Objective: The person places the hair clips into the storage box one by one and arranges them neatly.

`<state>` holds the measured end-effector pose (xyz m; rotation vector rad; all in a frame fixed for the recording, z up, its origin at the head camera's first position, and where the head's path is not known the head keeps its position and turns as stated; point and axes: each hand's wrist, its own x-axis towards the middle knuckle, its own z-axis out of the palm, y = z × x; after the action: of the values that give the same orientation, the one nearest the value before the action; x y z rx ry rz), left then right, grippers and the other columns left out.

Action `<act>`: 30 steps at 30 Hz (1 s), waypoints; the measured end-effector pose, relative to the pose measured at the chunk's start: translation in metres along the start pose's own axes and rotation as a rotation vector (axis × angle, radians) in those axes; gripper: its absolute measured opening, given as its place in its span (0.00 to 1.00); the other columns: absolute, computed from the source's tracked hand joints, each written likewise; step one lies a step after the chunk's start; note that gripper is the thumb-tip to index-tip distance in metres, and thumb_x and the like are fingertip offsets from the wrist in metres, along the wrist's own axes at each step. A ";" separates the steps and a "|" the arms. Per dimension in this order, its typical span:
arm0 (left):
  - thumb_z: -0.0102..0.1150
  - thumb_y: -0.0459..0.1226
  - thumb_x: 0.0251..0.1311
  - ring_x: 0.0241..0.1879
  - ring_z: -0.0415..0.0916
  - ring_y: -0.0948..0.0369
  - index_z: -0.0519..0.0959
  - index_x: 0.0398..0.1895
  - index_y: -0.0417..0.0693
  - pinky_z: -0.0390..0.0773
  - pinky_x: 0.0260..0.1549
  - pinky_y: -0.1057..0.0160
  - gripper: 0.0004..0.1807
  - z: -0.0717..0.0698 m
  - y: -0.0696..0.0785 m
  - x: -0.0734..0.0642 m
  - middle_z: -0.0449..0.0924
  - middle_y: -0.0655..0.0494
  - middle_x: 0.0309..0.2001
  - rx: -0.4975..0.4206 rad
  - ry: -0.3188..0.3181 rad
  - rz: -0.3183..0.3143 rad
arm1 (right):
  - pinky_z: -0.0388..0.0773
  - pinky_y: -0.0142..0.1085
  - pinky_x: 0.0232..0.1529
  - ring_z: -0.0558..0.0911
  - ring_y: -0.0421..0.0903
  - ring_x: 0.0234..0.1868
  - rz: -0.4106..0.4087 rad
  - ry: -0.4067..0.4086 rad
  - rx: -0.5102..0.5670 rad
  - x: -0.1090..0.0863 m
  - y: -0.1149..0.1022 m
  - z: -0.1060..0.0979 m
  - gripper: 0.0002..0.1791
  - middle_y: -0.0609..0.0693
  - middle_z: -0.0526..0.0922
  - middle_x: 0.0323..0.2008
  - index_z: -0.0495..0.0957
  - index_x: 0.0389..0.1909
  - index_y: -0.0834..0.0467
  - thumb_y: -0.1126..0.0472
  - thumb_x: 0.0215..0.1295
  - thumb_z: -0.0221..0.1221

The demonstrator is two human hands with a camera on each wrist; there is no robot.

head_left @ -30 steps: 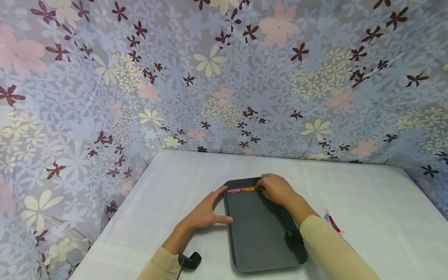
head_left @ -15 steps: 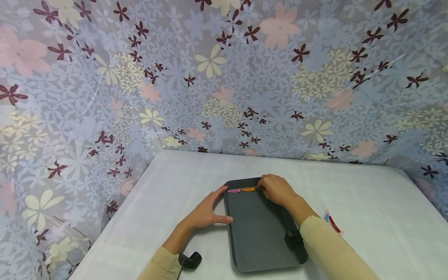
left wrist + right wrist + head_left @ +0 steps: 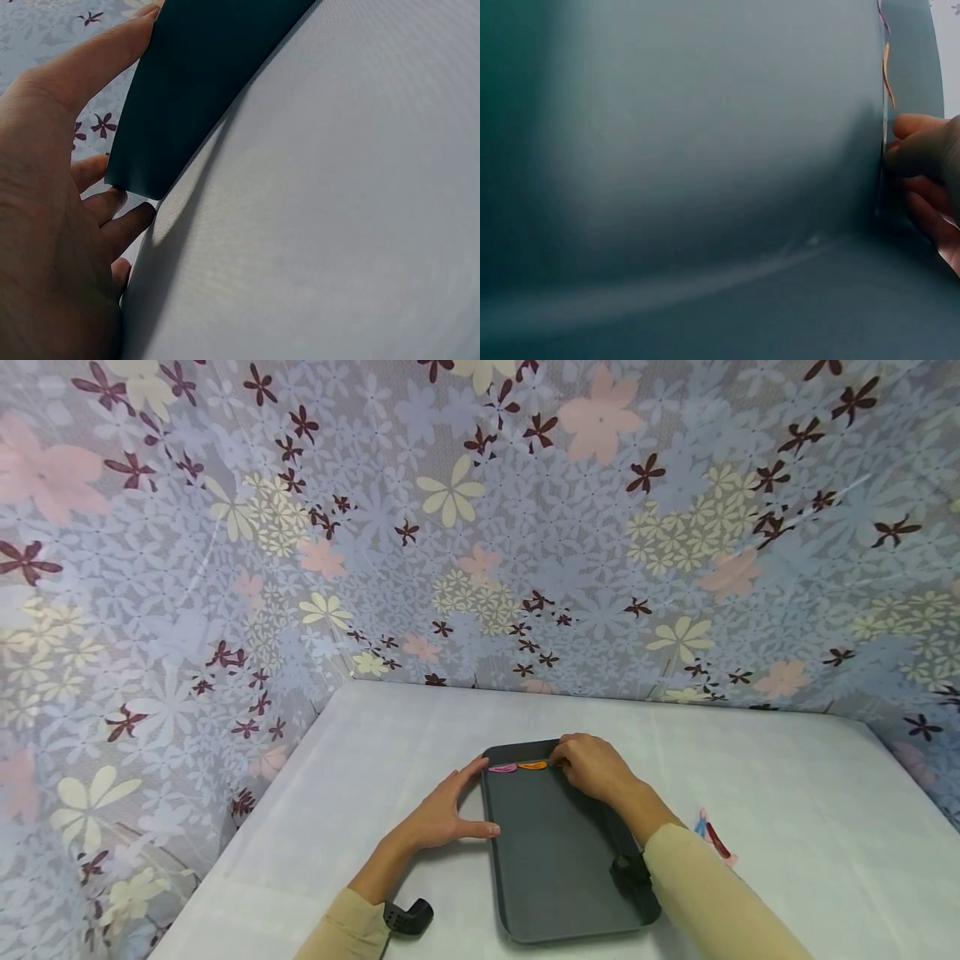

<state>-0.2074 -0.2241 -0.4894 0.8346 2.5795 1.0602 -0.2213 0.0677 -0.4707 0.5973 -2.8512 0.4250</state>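
Observation:
A dark grey tray lies on the white table. Inside, along its far wall, sit a pink hair clip and an orange hair clip, thin and slightly curved in the right wrist view. My right hand reaches over the tray to its far right corner. Thumb and fingers pinch together there on a small thin piece, apparently another clip, mostly hidden. My left hand spreads thumb and fingers against the tray's left side, touching it with the tips.
Several more clips, red, blue and pink, lie in a small group on the table to the right, partly behind the right sleeve. Flower-patterned cloth rises behind the table. A black wrist device sits at the left cuff.

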 end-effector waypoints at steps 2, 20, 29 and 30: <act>0.66 0.65 0.41 0.75 0.43 0.48 0.48 0.72 0.75 0.51 0.68 0.38 0.54 0.000 0.000 0.001 0.49 0.68 0.74 0.002 -0.001 0.001 | 0.79 0.42 0.42 0.82 0.45 0.39 0.011 -0.008 0.036 0.000 0.002 -0.001 0.12 0.43 0.83 0.34 0.86 0.34 0.51 0.70 0.56 0.60; 0.66 0.65 0.40 0.75 0.42 0.47 0.48 0.72 0.75 0.51 0.67 0.37 0.55 0.001 0.003 0.001 0.49 0.66 0.74 -0.002 0.001 -0.023 | 0.77 0.34 0.34 0.80 0.39 0.33 0.094 -0.006 0.353 -0.003 0.010 -0.025 0.10 0.47 0.84 0.36 0.84 0.42 0.56 0.63 0.59 0.63; 0.67 0.65 0.40 0.75 0.42 0.47 0.48 0.72 0.76 0.52 0.67 0.37 0.55 0.001 0.004 0.001 0.49 0.66 0.74 -0.009 0.000 -0.028 | 0.79 0.34 0.35 0.81 0.39 0.34 0.113 -0.044 0.366 -0.002 0.009 -0.033 0.10 0.47 0.85 0.37 0.84 0.42 0.56 0.62 0.59 0.63; 0.67 0.65 0.40 0.75 0.42 0.47 0.48 0.72 0.75 0.52 0.67 0.36 0.55 0.001 0.005 0.001 0.49 0.66 0.74 -0.011 -0.001 -0.029 | 0.78 0.34 0.35 0.81 0.39 0.34 0.119 -0.043 0.361 -0.002 0.009 -0.035 0.10 0.47 0.85 0.37 0.84 0.42 0.56 0.62 0.59 0.63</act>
<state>-0.2058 -0.2203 -0.4866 0.7919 2.5745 1.0650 -0.2188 0.0871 -0.4403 0.4988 -2.8780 0.9718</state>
